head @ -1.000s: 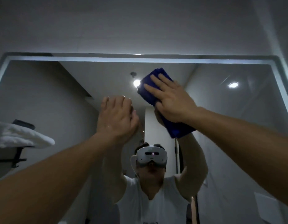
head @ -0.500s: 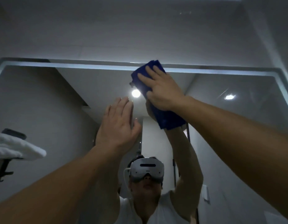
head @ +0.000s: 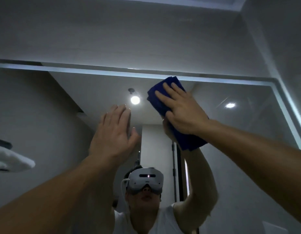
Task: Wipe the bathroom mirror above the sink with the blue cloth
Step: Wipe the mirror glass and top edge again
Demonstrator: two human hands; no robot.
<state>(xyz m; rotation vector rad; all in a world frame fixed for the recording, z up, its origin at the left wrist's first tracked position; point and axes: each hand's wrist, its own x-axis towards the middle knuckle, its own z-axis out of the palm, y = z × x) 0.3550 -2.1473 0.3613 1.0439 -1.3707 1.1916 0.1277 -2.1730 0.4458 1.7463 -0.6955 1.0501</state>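
1. Cloth position: blue cloth point(head: 188, 139) folded into a pad, flat on the mirror point(head: 239, 132) close under its top edge, right of centre. Upper tip of pad reaches the lit strip point(head: 95, 73) along that edge.
2. Right hand point(head: 183, 112) lies over pad, palm down, fingers point(head: 170, 92) straight and slightly spread, pressing it to glass. No pinch seen; thumb hidden, can't tell.
3. Left hand point(head: 112, 134) beside it toward mirror's centre, holds nothing, fingers straight and close together, palm facing glass. Fingertips seem to meet their reflection, so likely touching; not certain.
4. Step in hand, judged: wiping the top band of the mirror. Top right corner and right edge look not yet reached. Lower glass is out of view behind arms, progress there unknown.
5. Doing it well: even pressure through whole palm so pad lies flat without bunching. Run parallel to top edge, overlap passes, take pad right into top right corner along the strip. Lower end of pad hangs loose past the wrist and could fold under; worth tucking.
6. Risk: bare left palm on glass likely leaves prints, so that spot needs a pass afterwards.
7. Around: reflected ceiling light point(head: 135, 99) between the two hands, second light point(head: 230, 105) nearer right edge. White towel point(head: 11, 161) at mirror's left edge. Reflection of a person in white headset point(head: 146, 179) toward bottom edge.
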